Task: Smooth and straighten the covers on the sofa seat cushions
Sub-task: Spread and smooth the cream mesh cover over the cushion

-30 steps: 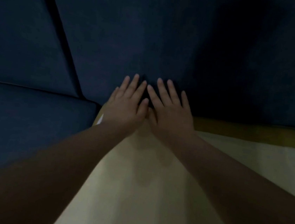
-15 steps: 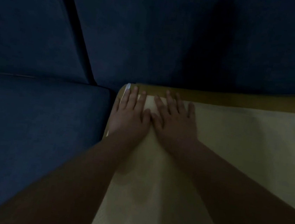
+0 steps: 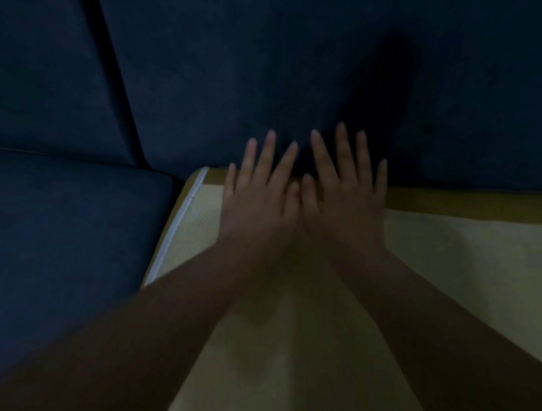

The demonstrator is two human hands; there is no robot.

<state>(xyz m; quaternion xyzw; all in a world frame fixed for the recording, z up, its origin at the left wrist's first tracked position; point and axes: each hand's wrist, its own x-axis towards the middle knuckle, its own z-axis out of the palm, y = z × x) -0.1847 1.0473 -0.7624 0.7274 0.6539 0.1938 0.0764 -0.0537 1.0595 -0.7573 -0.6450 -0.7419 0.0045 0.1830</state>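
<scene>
The pale yellow seat cover [image 3: 459, 260] spreads from the middle of the view toward 5 o'clock, and a white piped edge [image 3: 176, 225] runs along its side at 9 o'clock. The left hand [image 3: 259, 210] and right hand [image 3: 346, 210] lie flat on it side by side. Their fingers are straight and spread, holding nothing, and the thumbs meet. The fingertips reach past the far edge against the dark blue backrest [image 3: 245, 67] at 12 o'clock. A blue seat cushion [image 3: 57, 231] lies at 9 o'clock.
</scene>
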